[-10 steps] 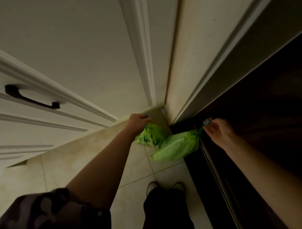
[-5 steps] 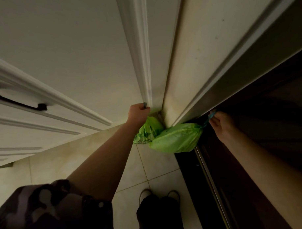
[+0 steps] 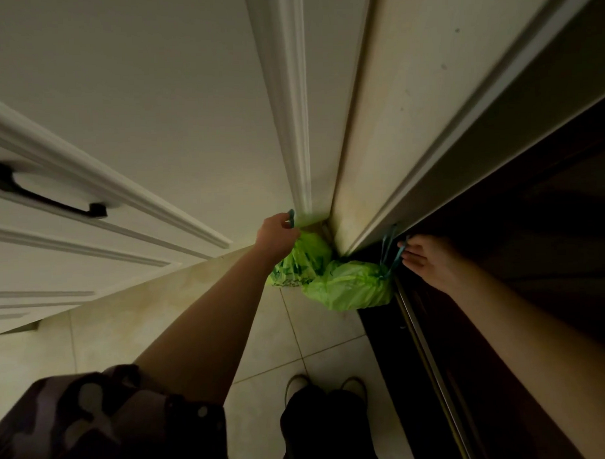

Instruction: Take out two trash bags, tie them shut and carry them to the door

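Two green trash bags sit low in the corner where the white wall trim meets the dark door. The left bag (image 3: pixel 304 263) hangs under my left hand (image 3: pixel 275 232), which grips its blue drawstring. The right bag (image 3: pixel 351 287) lies against the dark door (image 3: pixel 502 308), its blue drawstring (image 3: pixel 389 252) standing up. My right hand (image 3: pixel 427 259) holds that string with loosened fingers, the fingertips still on the loop.
White cabinet fronts with a black handle (image 3: pixel 42 193) run along the left. A white moulding (image 3: pixel 293 109) and a cream door frame (image 3: pixel 410 105) rise ahead. Beige floor tiles (image 3: pixel 315 338) lie below, with my shoes (image 3: pixel 325 388) near the door's metal rail (image 3: pixel 432 362).
Both bags have gone further forward and down into the corner by the door. My right hand's fingers have loosened on the drawstring, and the right bag now rests lower.
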